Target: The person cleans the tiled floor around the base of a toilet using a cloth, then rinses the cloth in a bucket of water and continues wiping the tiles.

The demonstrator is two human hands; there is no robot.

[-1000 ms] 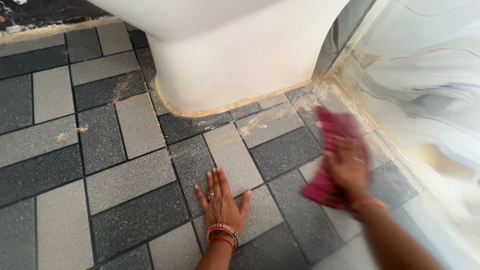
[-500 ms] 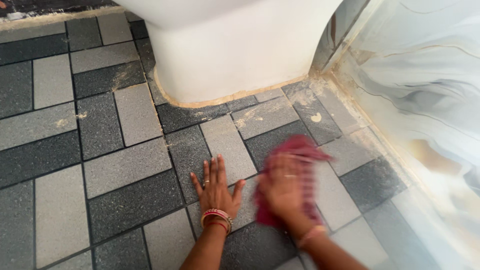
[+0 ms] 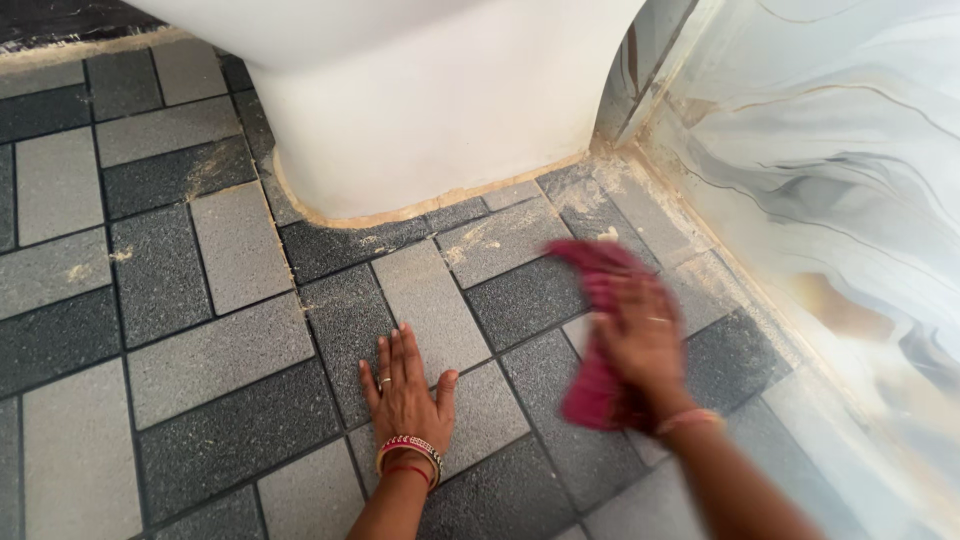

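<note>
Red cloth (image 3: 597, 330) pressed under right hand (image 3: 645, 345), left hand (image 3: 403, 385) spread flat on tiles (image 3: 215, 350) beside it

We are in a bathroom. We see a white toilet base (image 3: 420, 130) on grey tiled floor (image 3: 200, 350), beside a marbled wall (image 3: 840, 170).

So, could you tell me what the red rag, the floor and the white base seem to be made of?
Red rag: soft woven cloth, judging by its folds under the right hand. Floor: matte, speckled grey tiles with dark grout lines, probably ceramic or stone. White base: smooth, faintly glossy, likely glazed ceramic.
</note>
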